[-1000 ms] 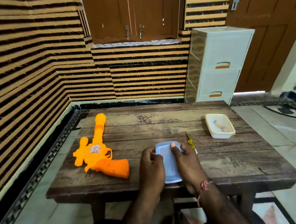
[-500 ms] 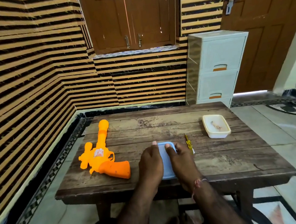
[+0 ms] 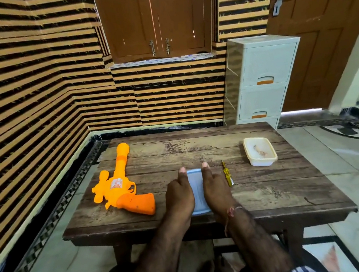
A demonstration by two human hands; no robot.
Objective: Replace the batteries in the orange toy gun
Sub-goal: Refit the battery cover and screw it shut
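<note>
Head view. Wooden table (image 3: 269,195) in a room with striped walls.

Orange toy gun (image 3: 121,184) lies flat on the left part of the table, barrel pointing away from the person, grip toward the near edge. Neither hand touches it.

Left hand (image 3: 179,193) and right hand (image 3: 216,188) flank a blue-lidded container (image 3: 197,191) near the table's front edge; both grasp its sides, thumbs laid along the lid toward its far corners. Fingers on the outer sides are hidden.

Yellow screwdriver (image 3: 227,173) lies just beside the right hand, on its right. White open container (image 3: 260,151) sits farther right and back; small pale items inside, too blurred to identify.

White drawer unit (image 3: 261,78) stands behind the table.
</note>
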